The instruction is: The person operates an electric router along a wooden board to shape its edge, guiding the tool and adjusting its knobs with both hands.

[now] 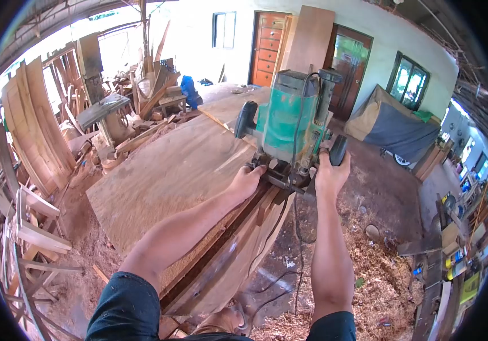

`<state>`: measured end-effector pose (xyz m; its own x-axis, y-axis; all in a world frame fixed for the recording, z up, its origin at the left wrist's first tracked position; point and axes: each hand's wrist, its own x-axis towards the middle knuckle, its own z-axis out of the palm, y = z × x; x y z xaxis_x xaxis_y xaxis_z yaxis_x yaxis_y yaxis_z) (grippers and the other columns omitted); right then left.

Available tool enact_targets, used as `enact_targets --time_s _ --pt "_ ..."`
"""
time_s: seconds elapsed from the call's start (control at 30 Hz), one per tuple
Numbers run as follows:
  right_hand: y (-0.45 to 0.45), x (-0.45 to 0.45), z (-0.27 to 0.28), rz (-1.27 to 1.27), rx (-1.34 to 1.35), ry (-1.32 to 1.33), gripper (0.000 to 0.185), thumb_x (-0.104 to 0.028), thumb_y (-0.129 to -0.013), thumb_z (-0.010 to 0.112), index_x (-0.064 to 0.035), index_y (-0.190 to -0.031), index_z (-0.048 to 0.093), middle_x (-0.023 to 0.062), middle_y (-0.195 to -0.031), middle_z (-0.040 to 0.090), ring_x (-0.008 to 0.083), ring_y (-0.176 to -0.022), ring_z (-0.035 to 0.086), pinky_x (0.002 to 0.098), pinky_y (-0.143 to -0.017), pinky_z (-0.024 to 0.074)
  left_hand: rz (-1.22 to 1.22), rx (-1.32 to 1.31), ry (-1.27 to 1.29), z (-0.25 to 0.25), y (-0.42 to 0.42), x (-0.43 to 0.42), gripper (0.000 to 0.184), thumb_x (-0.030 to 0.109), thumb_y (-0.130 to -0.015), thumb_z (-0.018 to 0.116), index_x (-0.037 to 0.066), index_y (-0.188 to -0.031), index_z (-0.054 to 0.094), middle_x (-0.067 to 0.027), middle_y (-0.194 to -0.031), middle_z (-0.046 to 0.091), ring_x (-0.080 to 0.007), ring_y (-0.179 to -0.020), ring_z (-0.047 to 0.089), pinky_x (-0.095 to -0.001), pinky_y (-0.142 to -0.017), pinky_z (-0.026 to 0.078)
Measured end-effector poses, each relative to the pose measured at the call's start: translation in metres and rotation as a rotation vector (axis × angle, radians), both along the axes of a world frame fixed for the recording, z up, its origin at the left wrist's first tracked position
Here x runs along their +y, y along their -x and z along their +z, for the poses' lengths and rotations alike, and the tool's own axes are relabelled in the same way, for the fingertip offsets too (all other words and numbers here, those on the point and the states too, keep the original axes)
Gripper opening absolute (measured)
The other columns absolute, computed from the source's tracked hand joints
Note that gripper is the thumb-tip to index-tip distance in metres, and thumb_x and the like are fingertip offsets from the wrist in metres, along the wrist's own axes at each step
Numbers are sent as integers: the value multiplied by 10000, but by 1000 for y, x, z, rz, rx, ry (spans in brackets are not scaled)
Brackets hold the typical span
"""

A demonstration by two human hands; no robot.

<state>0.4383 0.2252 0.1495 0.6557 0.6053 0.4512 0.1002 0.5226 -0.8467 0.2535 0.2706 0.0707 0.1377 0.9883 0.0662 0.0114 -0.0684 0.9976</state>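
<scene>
1. Right hand point(331, 177): closed around the rounded, dark right handle point(339, 150) of the router point(281, 125); forearm bare, extended.
2. Left hand point(247, 185): fingers curled on a dark fitting low at the router's base, thumb uppermost; exact part held is hidden; the smooth black left handle point(246, 119) stands free above this hand.
3. Router: bulky green housing, ribless in the main, with a dark grey cap; darker hardware at the base; placed over the far end of the long timber point(221, 250); contact between base and wood cannot be told from here.
4. Long timber: narrow, straight-edged, with a deep brown face; runs from near the person's body to beneath the router.
5. Plywood sheet point(158, 176): broad, flat, tan, with streaky grain; lies left of the timber, its near corner angular.
6. Power cord point(298, 250): thin, black, flexible; loops down to the right of the timber.
7. Wood shavings point(363, 301): pale, curled, loosely heaped on the floor at right.
8. Farther out: tall wooden slabs point(33, 128) lean at left, warm-toned; a draped cover point(397, 128), grey and tan, sags in folds by the white wall point(357, 20).
</scene>
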Motion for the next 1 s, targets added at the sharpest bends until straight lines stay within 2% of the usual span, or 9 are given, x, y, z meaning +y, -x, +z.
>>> enact_targets --time_s 0.33,0.53,0.7,0.8,0.9,1.0 --pt "-16 23 -1 -114 -134 -13 212 -82 -828 679 -34 -987 549 17 -727 546 86 -528 497 277 -423 409 -38 -39 -35 3 -15 21 333 265 -967 561 -44 -1074 625 -60 -960 659 -141 -889 561 -327 -794 447" --pt "-25 35 0 -35 -57 -13 201 -72 -832 672 -31 -982 545 17 -718 543 82 -507 489 272 -419 395 -76 -101 -32 -3 -25 40 317 252 -968 555 -38 -1069 631 -44 -939 658 -128 -858 559 -318 -771 446" --pt "-32 49 2 -75 -80 -3 198 -72 -837 674 -32 -987 551 13 -722 542 83 -507 488 273 -418 392 -67 -123 -17 -8 -36 60 314 254 -965 556 -39 -1039 640 -45 -907 658 -131 -823 561 -321 -748 450" --pt "-38 57 2 -103 -96 -14 196 -74 -835 675 -35 -987 558 10 -727 545 81 -516 490 268 -418 389 -51 -53 -30 -3 -40 64 335 273 -960 565 -47 -1023 643 -57 -892 661 -137 -810 568 -326 -727 452" --pt "-44 70 -3 -106 -120 -67 189 -74 -830 677 -36 -976 564 11 -731 551 80 -532 492 269 -418 386 -27 77 62 10 -41 63 352 289 -957 573 -50 -1019 645 -69 -888 664 -140 -803 573 -332 -711 453" --pt "-48 74 0 -76 -94 -51 183 -73 -824 677 -31 -963 566 16 -733 559 79 -549 495 275 -436 395 -26 -62 38 3 -50 73 366 305 -954 580 -49 -1017 647 -74 -888 666 -141 -797 574 -340 -703 455"
